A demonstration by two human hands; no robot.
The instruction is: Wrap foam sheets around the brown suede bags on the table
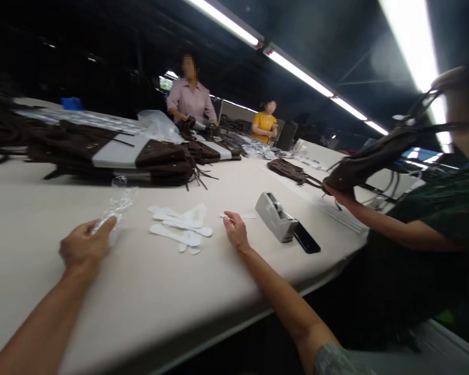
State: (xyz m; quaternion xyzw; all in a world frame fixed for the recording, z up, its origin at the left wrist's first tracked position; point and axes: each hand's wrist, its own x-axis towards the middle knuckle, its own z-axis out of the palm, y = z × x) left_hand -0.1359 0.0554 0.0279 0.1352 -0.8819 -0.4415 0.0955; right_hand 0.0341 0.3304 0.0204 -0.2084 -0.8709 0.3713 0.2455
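While the left hand [86,242] grips crumpled clear plastic [121,203] above the pale table [148,297], the right hand [236,232] curls at a thin white strip [249,216], pinched or not one cannot tell. The plastic looks light, slippery and limp, best held by a bunched edge; flat, round-ended white pieces [175,235] between the hands seem stiffer.

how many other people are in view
3: a person in pink across the table, a person in yellow farther back, a person in dark green at right, holding up a brown bag. Others may be hidden in the dark.
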